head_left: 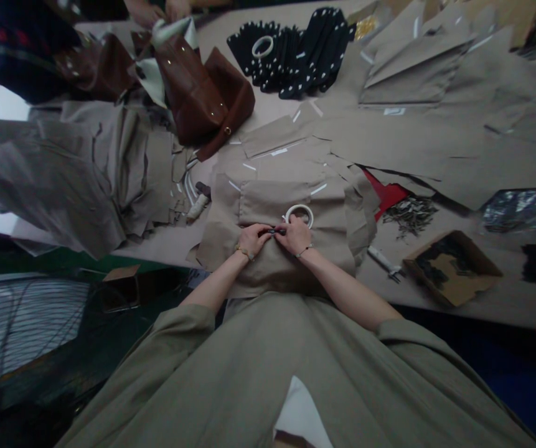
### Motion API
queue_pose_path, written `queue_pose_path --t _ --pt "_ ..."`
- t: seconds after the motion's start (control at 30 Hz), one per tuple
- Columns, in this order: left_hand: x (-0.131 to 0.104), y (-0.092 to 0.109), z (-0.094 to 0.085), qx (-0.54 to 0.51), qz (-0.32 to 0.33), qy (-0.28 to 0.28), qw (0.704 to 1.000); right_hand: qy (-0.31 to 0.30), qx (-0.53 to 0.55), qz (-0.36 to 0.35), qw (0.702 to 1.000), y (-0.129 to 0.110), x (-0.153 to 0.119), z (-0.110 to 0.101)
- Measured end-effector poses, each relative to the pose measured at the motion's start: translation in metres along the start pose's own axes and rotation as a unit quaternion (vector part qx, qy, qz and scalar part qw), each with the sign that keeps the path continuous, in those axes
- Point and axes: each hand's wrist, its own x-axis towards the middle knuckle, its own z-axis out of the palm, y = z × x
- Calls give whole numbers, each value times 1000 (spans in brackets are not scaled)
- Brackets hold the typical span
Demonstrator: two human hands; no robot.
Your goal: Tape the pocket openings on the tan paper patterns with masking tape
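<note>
My left hand (251,241) and my right hand (296,236) meet over beige fabric pieces (268,270) laid in front of me. Between their fingertips is a small dark strip (272,232) with a shiny, ridged look; it is too small to name for certain. Both hands are closed, fingers pinched on its two ends. A white tape roll (299,207) rests against the back of the right fingers, perhaps hung on one of them; I cannot tell. Short white tape strips (318,188) lie on the fabric just beyond.
Stacked beige fabric (85,168) and brown leather bags (193,87) are at left. Black dotted pieces (296,53) lie at the back. On the right are small metal parts (410,214), a cardboard box (452,267) and a white-handled tool (384,261). Another person's hands (155,12) show at the far side.
</note>
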Motion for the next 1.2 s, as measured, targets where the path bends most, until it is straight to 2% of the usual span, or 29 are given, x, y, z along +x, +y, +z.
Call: queue_pose_path --t 0.23,0.57,0.83,1.2 --pt "-1 -12 8 26 30 30 999 17 18 -18 1000 4 -4 2" --pt "-6 -18 8 -32 49 51 997 21 39 -20 999 3 -7 3" --pt "-8 -13 10 -20 27 55 998 18 45 -21 999 3 -5 3" --pt "-6 -4 5 14 24 25 999 -11 13 -22 1000 -2 -8 -3"
